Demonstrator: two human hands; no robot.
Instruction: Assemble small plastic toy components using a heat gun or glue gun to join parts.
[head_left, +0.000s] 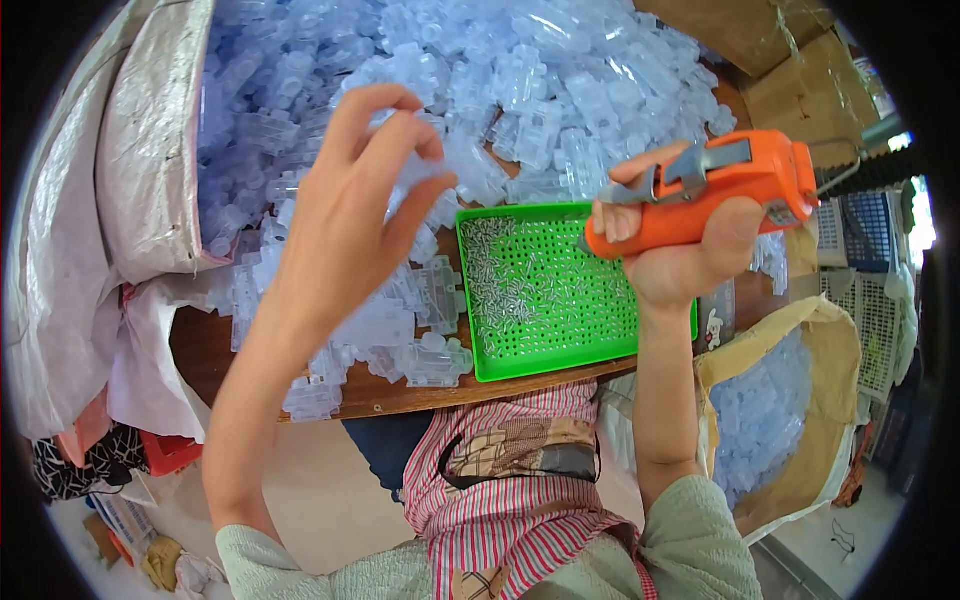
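My right hand (680, 255) is wrapped round an orange power screwdriver (730, 185) with a grey lever along its side. The tool lies nearly level above the right part of a shallow green plastic tray (560, 364), its dark tip pointing left. Small silvery screws (495, 285) are heaped along the tray's left side, with others scattered over its perforated floor. My left hand (375, 185) hovers over the heap of clear plastic parts (520, 85), left of the tray. Its fingers are curled but apart, and I see nothing between them.
Loose clear parts (435, 360) lie along the wooden table's front edge (390, 402). White woven sacking (150, 150) borders the left. At the right stands an open sack (835, 365) of similar clear parts. Cardboard (800, 85) walls the far right, where a dark coiled cable (870, 175) hangs.
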